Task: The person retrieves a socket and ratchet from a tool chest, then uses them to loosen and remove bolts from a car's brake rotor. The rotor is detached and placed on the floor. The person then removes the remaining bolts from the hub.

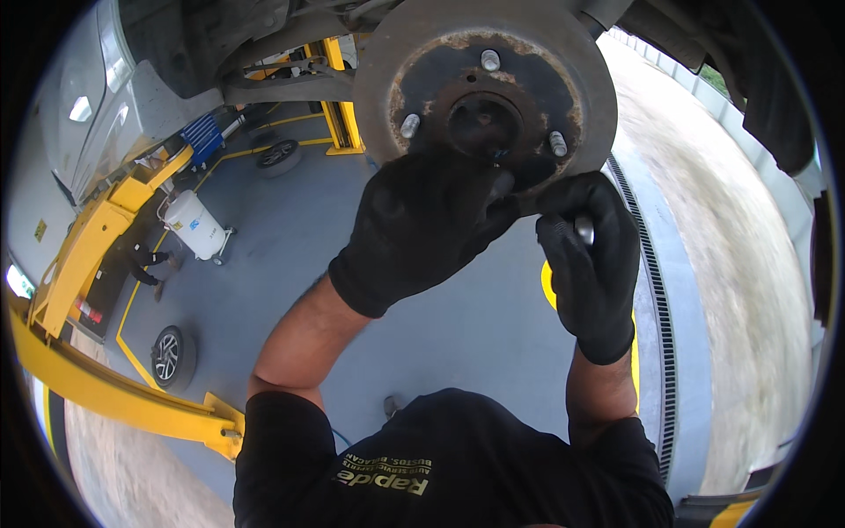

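Observation:
A rusty brake disc with a dark hub face fills the top middle, several wheel studs standing out from it. My left hand, in a black glove, is at the disc's lower edge. Its fingers are bent inward; whatever they hold is hidden behind the glove. Close on its right, my right hand, gloved too, is closed around a metal tool. Only the tool's rounded, shiny end shows between the fingers, so its kind is unclear.
The raised car's body hangs upper left, above a yellow lift arm. A wheel, another wheel and a white wheeled tank stand on the grey floor. Another person is far left. A drain grate runs at right.

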Available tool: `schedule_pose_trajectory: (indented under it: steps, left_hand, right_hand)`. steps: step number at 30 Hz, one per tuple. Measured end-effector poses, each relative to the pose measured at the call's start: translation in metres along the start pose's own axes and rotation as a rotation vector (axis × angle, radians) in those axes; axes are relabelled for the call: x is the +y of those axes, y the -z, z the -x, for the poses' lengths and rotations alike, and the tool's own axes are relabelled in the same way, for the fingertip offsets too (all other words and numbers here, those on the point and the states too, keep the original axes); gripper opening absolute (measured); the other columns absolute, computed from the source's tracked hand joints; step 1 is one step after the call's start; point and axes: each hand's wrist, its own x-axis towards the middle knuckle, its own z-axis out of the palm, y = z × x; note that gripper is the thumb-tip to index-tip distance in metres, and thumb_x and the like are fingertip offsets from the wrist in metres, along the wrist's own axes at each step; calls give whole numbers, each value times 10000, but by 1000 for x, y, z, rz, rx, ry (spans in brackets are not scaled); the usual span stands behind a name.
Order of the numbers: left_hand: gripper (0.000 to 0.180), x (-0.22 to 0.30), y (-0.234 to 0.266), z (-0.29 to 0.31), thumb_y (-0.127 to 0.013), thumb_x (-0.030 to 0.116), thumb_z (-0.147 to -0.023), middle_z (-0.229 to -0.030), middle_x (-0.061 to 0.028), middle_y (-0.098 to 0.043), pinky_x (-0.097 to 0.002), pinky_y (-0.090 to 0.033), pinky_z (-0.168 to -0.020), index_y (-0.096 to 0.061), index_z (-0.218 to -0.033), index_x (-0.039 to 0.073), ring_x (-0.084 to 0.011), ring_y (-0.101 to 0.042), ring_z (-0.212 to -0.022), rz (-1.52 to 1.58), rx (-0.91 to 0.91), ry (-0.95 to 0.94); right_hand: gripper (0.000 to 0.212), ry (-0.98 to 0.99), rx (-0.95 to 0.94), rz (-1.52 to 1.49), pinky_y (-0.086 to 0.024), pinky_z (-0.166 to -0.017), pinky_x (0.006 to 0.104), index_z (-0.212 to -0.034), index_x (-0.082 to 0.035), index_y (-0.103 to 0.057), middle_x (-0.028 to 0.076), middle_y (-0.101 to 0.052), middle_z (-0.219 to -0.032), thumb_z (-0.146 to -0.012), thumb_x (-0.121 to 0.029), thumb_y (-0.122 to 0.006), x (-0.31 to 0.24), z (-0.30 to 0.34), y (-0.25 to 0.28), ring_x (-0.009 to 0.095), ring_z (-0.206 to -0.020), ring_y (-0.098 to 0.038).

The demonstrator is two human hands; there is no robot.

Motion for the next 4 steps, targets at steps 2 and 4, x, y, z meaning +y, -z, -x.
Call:
schedule_pose_trajectory:
  steps: [2, 4]
  left_hand:
    - [569, -3, 16, -7, -920, 340, -808, -1126, -68, -751, -390, -553, -808, -694, -1276, 108, -261, -720, -912, 96, -50, 37]
    - [628, -9, 38, 2, -934, 368, -783, -1163, -89, -750, -426, -547, -892, -690, -1310, 129, -298, -709, -1030, 122, -91, 32]
  right_hand:
    - [173, -123, -19, -36, -481, -578, 326, -1100, -21, -591, 60, -685, -787, -972, -102, -675, -8, 1, -3, 241, -597, -645]
    - [200, -200, -24, -48, -489, -589, 329, -1157, -28, -572, 52, -691, -802, -998, -117, -653, -13, 9, -4, 250, -602, -646]
